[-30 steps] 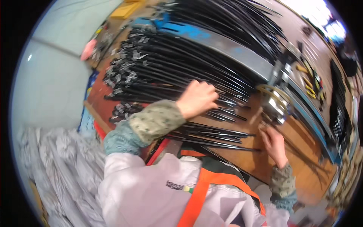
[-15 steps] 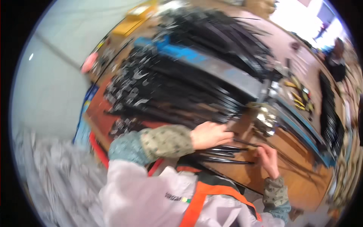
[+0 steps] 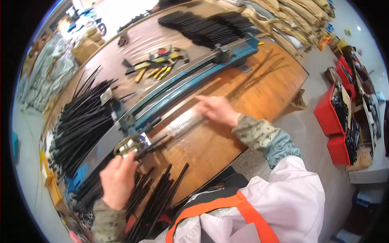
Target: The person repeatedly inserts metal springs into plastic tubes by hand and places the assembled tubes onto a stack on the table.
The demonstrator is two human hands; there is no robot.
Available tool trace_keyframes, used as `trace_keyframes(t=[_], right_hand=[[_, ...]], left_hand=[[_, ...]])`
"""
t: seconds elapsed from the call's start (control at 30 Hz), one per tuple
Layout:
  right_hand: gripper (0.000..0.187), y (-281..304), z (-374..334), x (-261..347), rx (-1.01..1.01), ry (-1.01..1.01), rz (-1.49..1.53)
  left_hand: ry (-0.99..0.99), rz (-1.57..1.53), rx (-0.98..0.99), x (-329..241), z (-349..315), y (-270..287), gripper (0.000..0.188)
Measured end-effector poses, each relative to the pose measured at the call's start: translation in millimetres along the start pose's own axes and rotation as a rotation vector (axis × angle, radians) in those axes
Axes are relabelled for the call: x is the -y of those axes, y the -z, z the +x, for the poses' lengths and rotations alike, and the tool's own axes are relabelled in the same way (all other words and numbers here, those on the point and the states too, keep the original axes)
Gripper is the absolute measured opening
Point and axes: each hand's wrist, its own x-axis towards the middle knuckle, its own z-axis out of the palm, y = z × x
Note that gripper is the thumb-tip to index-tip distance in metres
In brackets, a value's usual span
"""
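Observation:
My left hand (image 3: 118, 178) is closed at the lower left, beside a shiny brass-coloured round part (image 3: 130, 145) on the bench fixture. A short black rod (image 3: 154, 146) sticks out from its fingers toward the right. Over the middle of the table, my right hand (image 3: 216, 111) has its fingers drawn together with the index finger pointing left. A pale, ribbed, spring-like length (image 3: 181, 124) runs up to its fingertips; blur hides what the fingers grip. Loose black rods (image 3: 164, 186) lie at the near table edge, right of my left hand.
A blue metal rail fixture (image 3: 174, 91) crosses the wooden table (image 3: 267, 93). Behind it lie pliers (image 3: 163, 73) and other hand tools. Black rods form piles at left (image 3: 81, 125) and far back (image 3: 206, 28). Red bins (image 3: 330, 111) stand on the floor at right.
My view has swung to the right, bringing the rail, tools and red bins in. My hands, close together over the rods before, are now farther apart, the right one beyond the brass-coloured part.

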Motion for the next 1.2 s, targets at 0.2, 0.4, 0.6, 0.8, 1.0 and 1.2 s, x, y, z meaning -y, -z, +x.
trace_keyframes(t=[0.2, 0.4, 0.6, 0.8, 1.0, 1.2], right_hand=[[0.051, 48.0, 33.5, -22.5, -0.062, 0.136, -0.027], [0.032, 47.8, 54.1, -32.8, -0.139, 0.249, -0.061], [0.046, 16.0, 51.7, 4.7, -0.230, 0.097, -0.180], [0.045, 23.7, 53.8, 17.9, -0.168, 0.268, 0.101], [0.037, 8.0, 59.5, 43.4, -0.306, 0.270, 0.197], [0.046, -44.0, 72.3, 79.6, -0.289, 0.364, 0.169]], left_hand=[[-0.254, -0.020, -0.028, 3.1, 104.1, -14.4, 0.022], [-0.243, -0.036, -0.011, 12.1, 129.4, -29.9, 0.024], [-0.206, 0.007, 0.075, 11.5, 137.1, -35.1, 0.029], [-0.133, 0.110, -0.043, 33.6, 102.7, -3.1, 0.033], [-0.141, 0.107, -0.061, 34.5, 73.7, 11.1, 0.034], [-0.085, -0.001, -0.064, 36.0, 47.8, 9.3, 0.038]])
